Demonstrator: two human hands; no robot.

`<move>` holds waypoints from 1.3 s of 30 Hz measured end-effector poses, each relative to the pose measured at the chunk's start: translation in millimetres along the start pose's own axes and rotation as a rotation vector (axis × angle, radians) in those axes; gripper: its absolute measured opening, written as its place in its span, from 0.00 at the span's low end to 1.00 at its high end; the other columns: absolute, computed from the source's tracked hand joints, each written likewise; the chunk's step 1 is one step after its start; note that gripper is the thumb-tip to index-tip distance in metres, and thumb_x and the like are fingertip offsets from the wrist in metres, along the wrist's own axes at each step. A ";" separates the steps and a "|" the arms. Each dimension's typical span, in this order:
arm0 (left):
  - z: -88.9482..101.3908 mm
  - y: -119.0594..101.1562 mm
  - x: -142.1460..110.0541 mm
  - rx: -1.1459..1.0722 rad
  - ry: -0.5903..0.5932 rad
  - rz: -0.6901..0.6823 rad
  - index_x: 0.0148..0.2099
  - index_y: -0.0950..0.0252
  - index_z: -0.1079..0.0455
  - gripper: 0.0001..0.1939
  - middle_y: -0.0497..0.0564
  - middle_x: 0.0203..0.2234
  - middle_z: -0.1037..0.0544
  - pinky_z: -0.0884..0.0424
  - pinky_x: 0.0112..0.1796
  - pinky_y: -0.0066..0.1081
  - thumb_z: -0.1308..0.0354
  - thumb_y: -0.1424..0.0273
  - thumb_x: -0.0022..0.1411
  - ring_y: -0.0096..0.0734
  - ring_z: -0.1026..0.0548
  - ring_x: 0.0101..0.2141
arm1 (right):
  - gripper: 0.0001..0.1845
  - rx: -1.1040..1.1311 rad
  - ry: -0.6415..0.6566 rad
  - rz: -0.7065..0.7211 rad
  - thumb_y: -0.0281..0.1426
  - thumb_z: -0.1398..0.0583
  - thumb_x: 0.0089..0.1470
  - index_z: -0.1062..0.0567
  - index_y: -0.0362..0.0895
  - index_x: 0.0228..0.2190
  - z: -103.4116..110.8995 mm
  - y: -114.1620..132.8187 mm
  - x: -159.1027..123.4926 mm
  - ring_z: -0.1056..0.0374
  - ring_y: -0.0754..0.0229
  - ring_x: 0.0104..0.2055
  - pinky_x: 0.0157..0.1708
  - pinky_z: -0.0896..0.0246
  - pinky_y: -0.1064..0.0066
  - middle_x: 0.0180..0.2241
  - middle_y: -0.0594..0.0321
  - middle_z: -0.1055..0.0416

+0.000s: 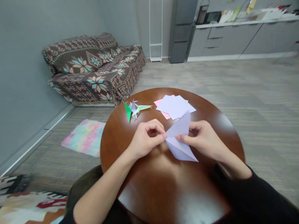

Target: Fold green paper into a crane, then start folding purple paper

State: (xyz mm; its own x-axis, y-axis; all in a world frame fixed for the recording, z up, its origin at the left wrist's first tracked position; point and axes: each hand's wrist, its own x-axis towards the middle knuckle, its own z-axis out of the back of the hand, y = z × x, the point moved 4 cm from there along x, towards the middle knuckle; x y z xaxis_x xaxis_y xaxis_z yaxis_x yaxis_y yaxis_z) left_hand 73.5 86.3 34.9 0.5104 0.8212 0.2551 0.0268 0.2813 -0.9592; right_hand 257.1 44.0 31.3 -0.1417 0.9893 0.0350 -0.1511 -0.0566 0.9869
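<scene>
A partly folded sheet of lavender origami paper [181, 144] is held up over the round table, its creased flaps spread above and below. My left hand [149, 137] pinches its left corner between thumb and fingertips. On the other side, my right hand [202, 137] grips the paper, thumb on the near face and fingers behind it, partly hidden. Just beyond my hands lies a fanned stack of lavender paper sheets [173, 105], with pink paper [165, 115] showing from under it.
Folded paper figures stand at the table's far left: a green one [128, 111], a lavender one [133, 107] and a pale green one [142, 108]. The brown wooden table [116, 137] has a rounded edge. A patterned sofa [98, 68] and a fluffy pastel rug [85, 137] are beyond it.
</scene>
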 end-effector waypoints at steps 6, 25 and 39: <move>5.2 3.7 2.4 -0.019 -0.017 0.061 0.25 0.67 0.28 0.14 0.49 0.27 0.28 0.37 0.33 0.31 0.29 0.65 0.53 0.29 0.31 0.30 | 0.07 0.076 -0.015 0.067 0.32 0.31 0.48 0.20 0.43 0.23 9.7 0.7 4.9 0.30 0.58 0.35 0.37 0.35 0.67 0.31 0.62 0.23; -8.5 1.9 -2.5 0.063 0.088 0.093 0.26 0.67 0.27 0.05 0.50 0.28 0.26 0.36 0.33 0.30 0.34 0.75 0.52 0.29 0.30 0.30 | 0.03 -0.073 -0.004 -0.071 0.28 0.35 0.45 0.23 0.40 0.26 -10.0 1.0 -1.4 0.35 0.62 0.25 0.23 0.42 0.73 0.24 0.64 0.26; 9.0 9.6 1.2 -0.024 -0.007 0.123 0.27 0.68 0.26 0.11 0.50 0.29 0.26 0.36 0.32 0.29 0.30 0.67 0.54 0.29 0.30 0.30 | 0.05 -0.092 -0.170 0.100 0.30 0.33 0.51 0.22 0.44 0.24 44.9 4.8 0.9 0.31 0.58 0.35 0.35 0.38 0.69 0.30 0.62 0.25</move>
State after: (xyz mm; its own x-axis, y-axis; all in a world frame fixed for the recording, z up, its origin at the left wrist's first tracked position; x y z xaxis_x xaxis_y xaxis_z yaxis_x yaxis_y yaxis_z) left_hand 66.7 94.5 27.1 0.5055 0.8520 0.1363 -0.0146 0.1664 -0.9860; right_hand 300.1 50.7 43.2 0.0057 0.9862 0.1657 -0.2343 -0.1598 0.9589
